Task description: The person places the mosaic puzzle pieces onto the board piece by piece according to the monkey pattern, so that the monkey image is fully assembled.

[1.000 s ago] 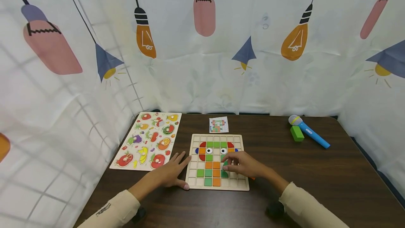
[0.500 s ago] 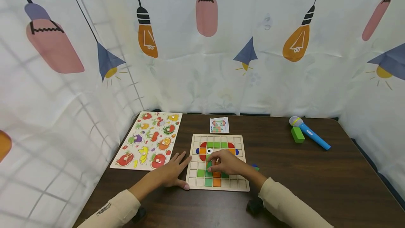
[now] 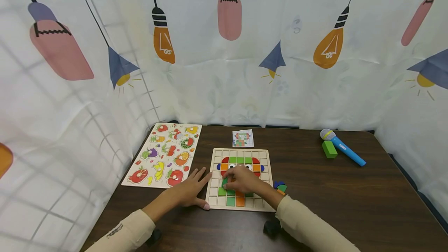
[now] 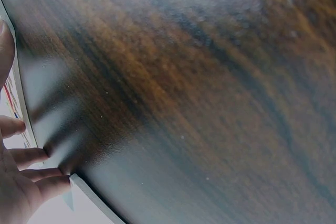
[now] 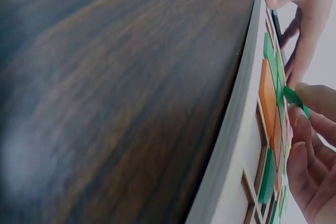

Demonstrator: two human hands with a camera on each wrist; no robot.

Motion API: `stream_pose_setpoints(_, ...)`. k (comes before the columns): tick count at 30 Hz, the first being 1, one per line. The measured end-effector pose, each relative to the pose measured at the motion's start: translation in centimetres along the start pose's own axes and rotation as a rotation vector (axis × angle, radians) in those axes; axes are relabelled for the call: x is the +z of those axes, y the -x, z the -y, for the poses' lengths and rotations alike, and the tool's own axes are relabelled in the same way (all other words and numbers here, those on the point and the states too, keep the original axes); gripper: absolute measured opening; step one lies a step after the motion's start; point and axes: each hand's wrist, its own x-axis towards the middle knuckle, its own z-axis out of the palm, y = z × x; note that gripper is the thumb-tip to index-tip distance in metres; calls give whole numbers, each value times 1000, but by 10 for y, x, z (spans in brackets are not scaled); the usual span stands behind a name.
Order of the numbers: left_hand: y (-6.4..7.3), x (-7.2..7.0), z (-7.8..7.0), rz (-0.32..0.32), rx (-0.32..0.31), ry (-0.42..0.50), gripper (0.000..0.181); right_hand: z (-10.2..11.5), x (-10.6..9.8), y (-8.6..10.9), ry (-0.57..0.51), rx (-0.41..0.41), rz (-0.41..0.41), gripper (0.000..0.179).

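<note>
A wooden grid board lies on the table, with coloured squares and round-edged pieces set in many cells and two eye pieces near its top. My right hand pinches a dark green piece with a curved edge between thumb and fingers, over the left-middle part of the board. That hand hides several cells in the head view. Along the board's left side rests my left hand, fingers spread and straight, thumb at the lower left corner. Its fingertips are close to the fruit puzzle board.
Several loose blue, green and orange pieces lie right of the grid board. Behind it is a small picture card. A blue toy microphone and a green block sit at the back right. Patterned curtains surround the dark wooden table.
My right hand has moved left across the board with the green piece, from its right-middle part to its left-middle part. The loose pieces at right are uncovered. My left hand stays put.
</note>
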Motion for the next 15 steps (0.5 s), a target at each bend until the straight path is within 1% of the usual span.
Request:
stream_pose_setpoints(4, 0, 0, 0, -3, 4, 0, 105, 2, 5, -3, 28, 21, -18, 22)
stream_pose_setpoints(9, 1, -1, 0, -4, 9, 6, 105, 5, 6, -3, 66, 37, -36, 23)
stream_pose_setpoints(15, 1, -1, 0, -3, 7, 8, 106, 3, 4, -4, 94, 59, -43, 18)
